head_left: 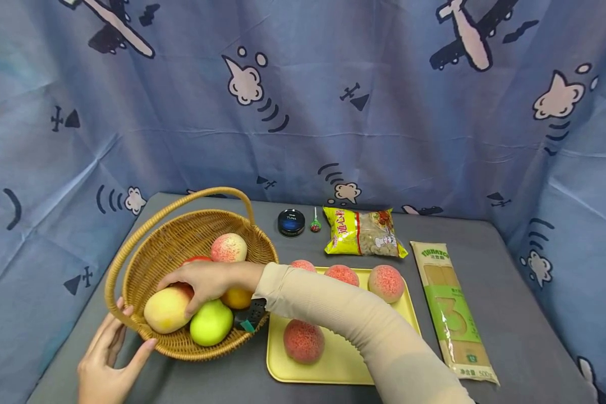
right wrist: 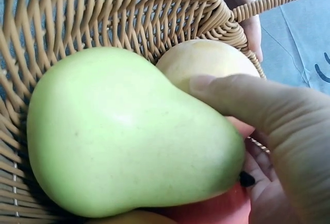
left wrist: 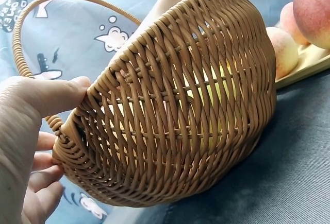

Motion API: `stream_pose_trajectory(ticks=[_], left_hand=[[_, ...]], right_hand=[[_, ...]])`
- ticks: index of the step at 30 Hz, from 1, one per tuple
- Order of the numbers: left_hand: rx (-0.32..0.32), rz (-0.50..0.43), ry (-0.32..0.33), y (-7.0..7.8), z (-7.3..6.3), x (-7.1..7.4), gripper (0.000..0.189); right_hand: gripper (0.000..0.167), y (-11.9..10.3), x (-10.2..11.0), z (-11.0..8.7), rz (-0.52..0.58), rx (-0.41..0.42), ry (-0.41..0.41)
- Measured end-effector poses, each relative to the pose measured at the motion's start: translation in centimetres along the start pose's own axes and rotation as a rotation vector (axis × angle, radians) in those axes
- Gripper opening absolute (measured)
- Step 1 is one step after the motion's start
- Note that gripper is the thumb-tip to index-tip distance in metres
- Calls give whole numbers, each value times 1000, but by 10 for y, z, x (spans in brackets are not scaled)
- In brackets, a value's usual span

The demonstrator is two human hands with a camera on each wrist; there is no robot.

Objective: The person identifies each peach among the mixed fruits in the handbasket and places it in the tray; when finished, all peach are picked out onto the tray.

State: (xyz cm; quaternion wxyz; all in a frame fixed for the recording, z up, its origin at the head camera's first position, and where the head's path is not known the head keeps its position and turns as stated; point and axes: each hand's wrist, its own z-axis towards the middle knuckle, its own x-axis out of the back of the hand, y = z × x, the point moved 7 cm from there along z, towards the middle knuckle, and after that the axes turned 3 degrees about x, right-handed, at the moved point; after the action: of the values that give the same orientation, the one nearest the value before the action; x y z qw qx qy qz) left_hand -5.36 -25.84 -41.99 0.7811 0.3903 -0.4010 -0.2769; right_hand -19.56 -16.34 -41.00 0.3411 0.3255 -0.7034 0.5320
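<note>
A wicker basket [head_left: 182,230] with a tall handle stands at the left, holding several fruits. My left hand [head_left: 106,359] grips its near-left rim, thumb outside and fingers around the handle's base, as the left wrist view also shows. Inside the basket, my right hand [head_left: 209,283] holds a yellow mango-like fruit [head_left: 165,311] with a reddish patch; the thumb presses its side, and the other fingers are partly hidden. Beside that thumb lies a green pear [right wrist: 129,131]. A pink-and-cream peach [head_left: 229,248], an orange fruit [head_left: 236,298] and a mostly hidden red fruit are also inside.
Right of the basket, a yellow tray [head_left: 343,376] carries several peaches, partly covered by my right forearm. Behind stand a tuna tin [head_left: 290,223], a lollipop [head_left: 315,224] and a yellow food bag [head_left: 363,233]. A long noodle packet [head_left: 451,308] lies at the right.
</note>
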Motion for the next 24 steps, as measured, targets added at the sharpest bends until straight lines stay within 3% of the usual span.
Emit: stream_pose_trajectory(ticks=[10,18,24], left_hand=[[-17,7,-13,1,0,-1,77],[-14,18,-5,0,1,0,76],[-5,13,-5,-2,2,-1,75]], right_hand=[[61,-4,4,0,-22,55,32],[62,-11,10,0,56,105,61],[62,-11,19,-3,96,86,113]])
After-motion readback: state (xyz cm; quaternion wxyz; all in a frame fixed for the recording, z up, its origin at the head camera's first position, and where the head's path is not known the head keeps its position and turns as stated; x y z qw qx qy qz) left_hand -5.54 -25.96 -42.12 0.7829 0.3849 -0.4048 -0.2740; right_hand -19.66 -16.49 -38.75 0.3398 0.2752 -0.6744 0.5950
